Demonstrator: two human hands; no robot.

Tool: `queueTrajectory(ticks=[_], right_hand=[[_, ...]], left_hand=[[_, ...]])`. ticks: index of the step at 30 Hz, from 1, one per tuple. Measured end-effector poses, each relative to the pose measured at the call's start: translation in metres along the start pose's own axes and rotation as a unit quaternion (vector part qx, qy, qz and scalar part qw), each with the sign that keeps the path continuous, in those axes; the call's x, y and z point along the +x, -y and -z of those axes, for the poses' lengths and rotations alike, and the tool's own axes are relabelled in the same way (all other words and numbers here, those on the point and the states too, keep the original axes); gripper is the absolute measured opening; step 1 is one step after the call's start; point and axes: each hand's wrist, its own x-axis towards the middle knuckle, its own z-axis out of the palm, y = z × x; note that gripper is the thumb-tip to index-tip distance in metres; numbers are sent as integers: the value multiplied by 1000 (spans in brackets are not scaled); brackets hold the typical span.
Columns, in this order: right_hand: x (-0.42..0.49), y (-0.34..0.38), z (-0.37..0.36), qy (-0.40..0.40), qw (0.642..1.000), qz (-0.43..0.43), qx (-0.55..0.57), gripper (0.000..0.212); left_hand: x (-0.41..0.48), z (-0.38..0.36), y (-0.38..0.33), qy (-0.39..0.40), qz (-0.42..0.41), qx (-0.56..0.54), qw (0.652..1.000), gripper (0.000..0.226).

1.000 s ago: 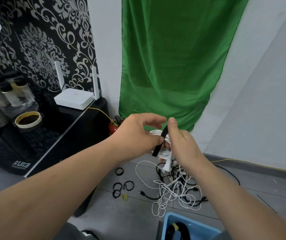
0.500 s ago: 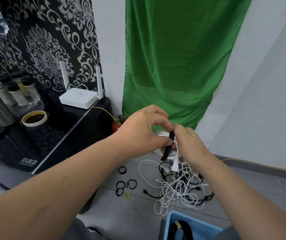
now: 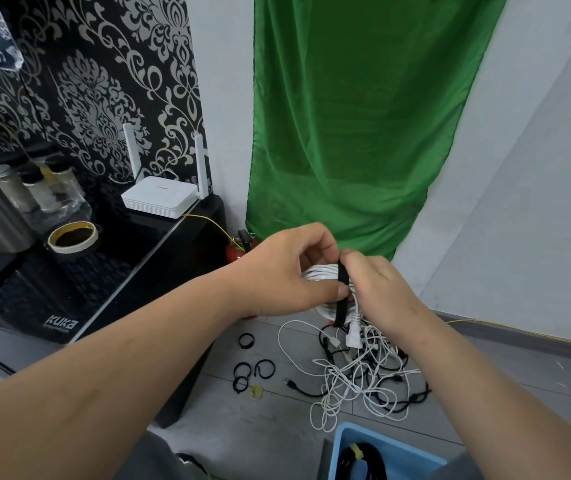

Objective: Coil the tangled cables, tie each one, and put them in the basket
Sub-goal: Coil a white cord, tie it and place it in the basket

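Observation:
My left hand (image 3: 287, 271) grips a coiled white cable (image 3: 318, 273) held up in mid-air. A black strap tie (image 3: 342, 294) runs over the coil and hangs down below it. My right hand (image 3: 377, 289) pinches the strap at the top of the coil. The cable's white plug (image 3: 353, 337) dangles under my hands. On the grey floor below lies a tangle of white and black cables (image 3: 363, 379). A blue basket (image 3: 381, 452) at the bottom edge holds a coiled black cable (image 3: 360, 462) with a yellow tie.
Several black loop ties (image 3: 253, 368) and a yellow one (image 3: 255, 392) lie on the floor left of the tangle. A black cabinet (image 3: 131, 271) on the left carries a white router (image 3: 159, 199), a tape roll (image 3: 73, 237) and jars. A green cloth (image 3: 356, 126) hangs on the wall.
The strap has been brought over the top of the white coil, and both hands have closed in tighter around it. The view has shifted slightly.

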Motion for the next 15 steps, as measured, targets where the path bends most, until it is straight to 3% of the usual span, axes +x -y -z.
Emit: queueTrajectory(ticks=[8, 15], right_hand=[[6, -7, 0, -34, 999, -23, 1, 62], [12, -12, -6, -94, 985, -98, 103, 48]], left_hand=[[1, 0, -3, -40, -25, 67, 997, 26], [1, 0, 1, -36, -1, -12, 999, 23]])
